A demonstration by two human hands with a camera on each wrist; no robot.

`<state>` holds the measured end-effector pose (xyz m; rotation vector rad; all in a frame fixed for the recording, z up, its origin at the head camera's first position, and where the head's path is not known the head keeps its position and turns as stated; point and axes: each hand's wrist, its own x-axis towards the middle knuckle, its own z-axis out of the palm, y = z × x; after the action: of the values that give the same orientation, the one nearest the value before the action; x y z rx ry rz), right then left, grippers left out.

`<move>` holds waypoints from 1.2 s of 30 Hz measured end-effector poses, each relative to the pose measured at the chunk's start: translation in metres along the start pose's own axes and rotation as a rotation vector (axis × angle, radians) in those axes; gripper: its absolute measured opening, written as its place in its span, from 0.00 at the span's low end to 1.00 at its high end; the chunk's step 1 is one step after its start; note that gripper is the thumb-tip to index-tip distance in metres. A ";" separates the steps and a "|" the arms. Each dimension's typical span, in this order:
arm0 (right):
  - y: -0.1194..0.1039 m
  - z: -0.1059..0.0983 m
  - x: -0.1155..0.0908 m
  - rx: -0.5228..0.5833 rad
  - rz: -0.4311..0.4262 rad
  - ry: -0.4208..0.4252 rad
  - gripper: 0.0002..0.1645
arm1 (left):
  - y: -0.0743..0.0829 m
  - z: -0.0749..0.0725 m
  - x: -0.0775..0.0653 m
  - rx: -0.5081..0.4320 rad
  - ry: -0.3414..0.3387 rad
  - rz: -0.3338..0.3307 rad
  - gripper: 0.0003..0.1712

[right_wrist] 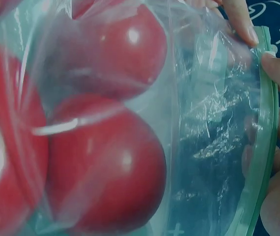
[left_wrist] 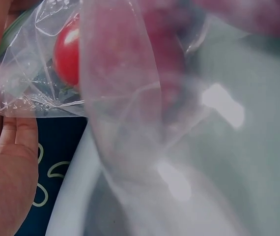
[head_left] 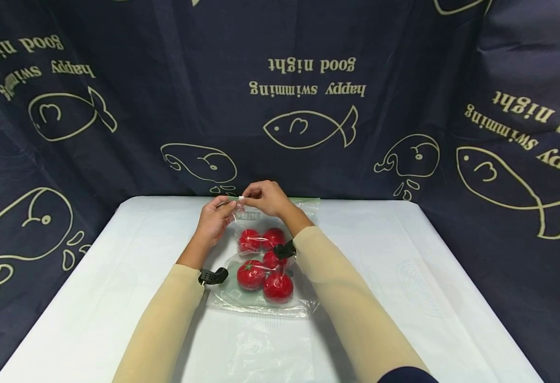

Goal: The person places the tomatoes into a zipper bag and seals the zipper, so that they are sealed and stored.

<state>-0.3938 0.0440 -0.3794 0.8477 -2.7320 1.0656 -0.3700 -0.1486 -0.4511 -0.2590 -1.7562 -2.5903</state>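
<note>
A clear zip bag [head_left: 284, 308] with a green zip strip [right_wrist: 267, 123] lies on the table, its mouth toward the far edge. Several red tomatoes [head_left: 251, 274] with green tops are inside it. My left hand [head_left: 212, 219] pinches the bag's mouth near its left end, fingers behind the film and thumb in front. Close beside it, my right hand [head_left: 266, 198] pinches the zip strip, where a small white piece [head_left: 241, 198] shows between the two hands. In the left wrist view the left palm [left_wrist: 10, 182] faces up below the film. Blurred plastic covers much of that view.
A white cloth covers the table [head_left: 380, 298]. Dark blue curtain [head_left: 303, 170] with fish and whale drawings hangs behind the far edge and along both sides. Each wrist wears a black camera strap [head_left: 212, 276].
</note>
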 end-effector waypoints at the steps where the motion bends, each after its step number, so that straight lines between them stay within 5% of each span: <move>1: 0.001 -0.001 -0.001 0.000 -0.001 0.002 0.08 | 0.000 0.000 0.000 -0.001 -0.003 0.004 0.03; 36: 0.025 -0.018 -0.018 0.013 -0.014 0.028 0.06 | -0.001 0.001 0.000 0.009 0.015 0.035 0.04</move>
<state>-0.3937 0.0792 -0.3861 0.8453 -2.6953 1.0857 -0.3697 -0.1468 -0.4519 -0.2671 -1.7421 -2.5524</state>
